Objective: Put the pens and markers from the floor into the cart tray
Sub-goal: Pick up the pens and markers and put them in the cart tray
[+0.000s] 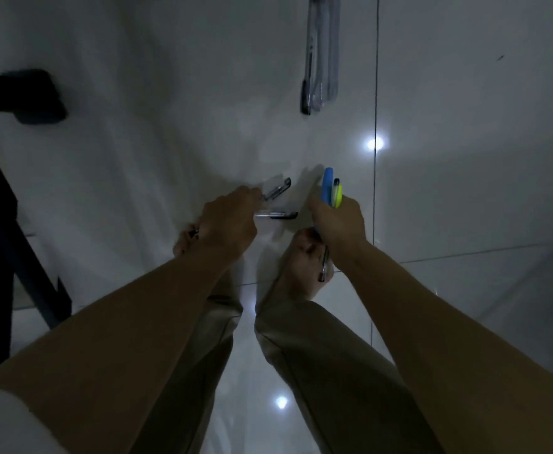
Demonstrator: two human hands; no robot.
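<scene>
My right hand (339, 221) is closed around a bundle of markers and pens: a blue marker (327, 185), a yellow highlighter (336, 194) and a thin pen whose end (323, 268) sticks out below the fist. My left hand (227, 224) reaches down to the white tiled floor, its fingers on a clear pen with a dark cap (278, 189). A second clear pen with a black cap (276, 215) lies on the floor just right of that hand. A dark pen tip (192, 233) pokes out at the hand's left side.
More pens (321, 57) lie farther ahead on the tile. A dark cart frame (3, 231) stands at the left edge, with a black caster or foot (36, 96) above it. My bare feet (301, 260) and beige trousers are directly below the hands.
</scene>
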